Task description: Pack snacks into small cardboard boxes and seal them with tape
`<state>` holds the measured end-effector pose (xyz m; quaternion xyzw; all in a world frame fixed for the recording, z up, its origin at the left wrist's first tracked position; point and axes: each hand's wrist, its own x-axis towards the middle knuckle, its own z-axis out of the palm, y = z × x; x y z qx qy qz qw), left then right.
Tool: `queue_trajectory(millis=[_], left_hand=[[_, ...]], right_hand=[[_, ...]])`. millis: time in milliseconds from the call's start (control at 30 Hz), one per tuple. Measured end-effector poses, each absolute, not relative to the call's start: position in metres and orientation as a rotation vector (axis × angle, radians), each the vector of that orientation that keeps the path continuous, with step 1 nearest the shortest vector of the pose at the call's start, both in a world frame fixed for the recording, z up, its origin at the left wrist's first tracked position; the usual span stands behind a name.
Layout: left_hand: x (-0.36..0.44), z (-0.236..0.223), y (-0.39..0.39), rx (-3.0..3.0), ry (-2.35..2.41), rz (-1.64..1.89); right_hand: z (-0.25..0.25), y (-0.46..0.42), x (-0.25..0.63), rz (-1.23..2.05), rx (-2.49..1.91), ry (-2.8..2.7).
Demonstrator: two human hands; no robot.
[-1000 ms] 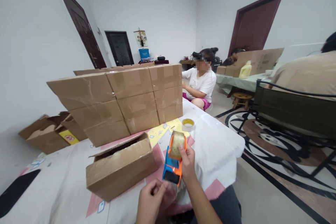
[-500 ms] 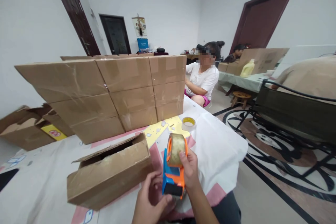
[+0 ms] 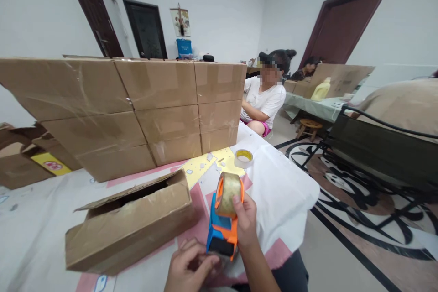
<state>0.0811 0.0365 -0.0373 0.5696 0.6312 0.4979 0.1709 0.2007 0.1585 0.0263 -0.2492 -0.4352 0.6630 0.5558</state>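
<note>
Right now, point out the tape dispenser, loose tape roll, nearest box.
Tape dispenser (image 3: pixel 222 222), head view: its blue body.
Loose tape roll (image 3: pixel 243 164), head view: its outer wall.
Nearest box (image 3: pixel 135 230), head view: its near long side.

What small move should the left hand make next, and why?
Probably feel for the end of the tape: the left hand is close by the black end of the dispenser, the right hand grips it, and the carton gapes open.

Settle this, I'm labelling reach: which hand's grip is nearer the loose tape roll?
Right. The right-hand grip, holding the tape dispenser, is just short of the loose tape roll; the left-hand grip is farther back and to the left, beside the dispenser.
</note>
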Motion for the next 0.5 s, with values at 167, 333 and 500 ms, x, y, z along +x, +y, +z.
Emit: queue_trajectory(millis=[167,333,500], left_hand=[[0.084,-0.033,0.035,1.697,1.764,1.413],[0.088,-0.032,0.033,1.643,1.745,1.456],[0.090,-0.032,0.031,1.541,1.692,1.436]], right_hand=[[0.028,0.159,0.198,1.576,-0.575,-0.971],[0.024,0.159,0.195,1.640,-0.557,-0.898],[0.016,0.158,0.193,1.650,-0.607,-0.836]])
